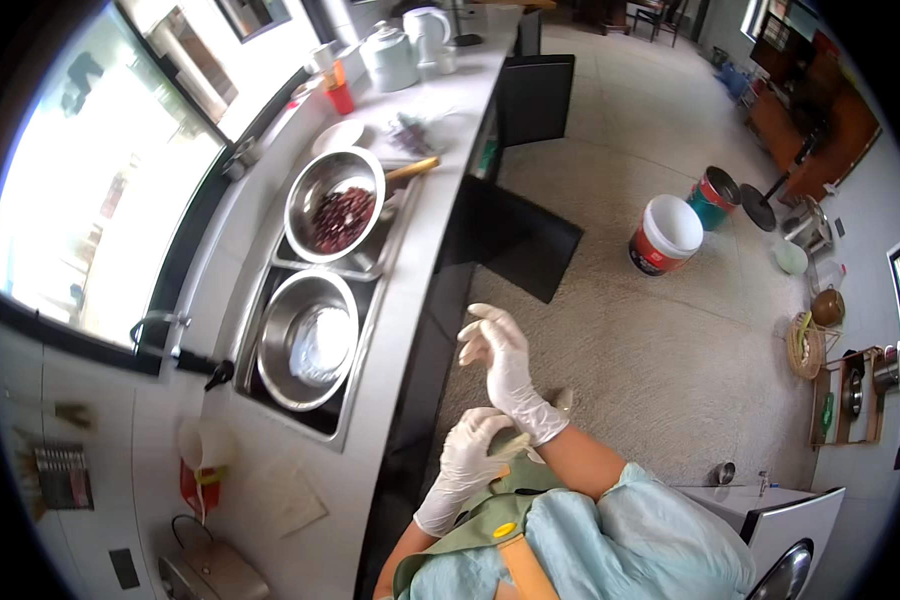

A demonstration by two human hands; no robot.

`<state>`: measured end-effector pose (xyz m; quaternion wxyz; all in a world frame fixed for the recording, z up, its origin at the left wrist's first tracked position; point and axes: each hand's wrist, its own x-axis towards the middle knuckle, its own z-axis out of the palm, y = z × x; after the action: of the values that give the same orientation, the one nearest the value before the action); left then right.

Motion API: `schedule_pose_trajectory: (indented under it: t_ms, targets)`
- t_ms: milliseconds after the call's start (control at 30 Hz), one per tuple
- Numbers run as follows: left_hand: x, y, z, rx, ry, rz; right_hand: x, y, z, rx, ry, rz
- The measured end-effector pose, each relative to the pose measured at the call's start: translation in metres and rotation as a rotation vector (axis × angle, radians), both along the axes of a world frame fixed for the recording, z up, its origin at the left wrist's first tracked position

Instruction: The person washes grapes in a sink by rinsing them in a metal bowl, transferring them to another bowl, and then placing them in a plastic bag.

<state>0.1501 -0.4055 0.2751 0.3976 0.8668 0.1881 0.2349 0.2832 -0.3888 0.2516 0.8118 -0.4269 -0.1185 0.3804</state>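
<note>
Both my hands wear thin white gloves, held in front of my green apron. My right hand (501, 358) is raised with its fingers apart and slightly bent, holding nothing. My left hand (471, 461) is close below the right wrist, fingers curled near the glove's cuff; whether it grips the cuff is unclear. To the left, a steel bowl (294, 202) holding dark red beans (343, 219) rests tilted over the far sink basin. A second steel bowl (270, 349), with what looks like water in it, stands in the near basin.
A faucet (202, 365) reaches towards the sink from the wall side. A wooden handle (412, 168) lies beside the bean bowl. Farther along the counter (487, 52) are a plastic bag (411, 133), a red cup (340, 99) and a white pitcher (426, 34). Buckets (656, 232) stand on the floor.
</note>
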Motion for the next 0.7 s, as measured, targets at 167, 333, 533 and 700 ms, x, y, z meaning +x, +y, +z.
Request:
schedule_pose_trajectory:
  t_ms: [167, 333, 533, 700]
  targets:
    - [0.168, -0.039, -0.01, 0.04, -0.145, -0.298, 0.176, -0.054, -0.001, 0.037, 0.028, -0.326]
    - [0.318, -0.058, -0.015, 0.136, -0.169, -0.478, 0.324, -0.096, 0.0, -0.01, 0.034, -0.53]
    - [0.428, -0.037, -0.033, -0.427, -0.163, -0.598, 0.446, -0.096, -0.018, -0.068, 0.008, -0.475]
    - [0.524, 0.015, -0.013, -0.514, 0.065, -0.837, 0.537, -0.035, -0.003, -0.172, -0.281, -0.149]
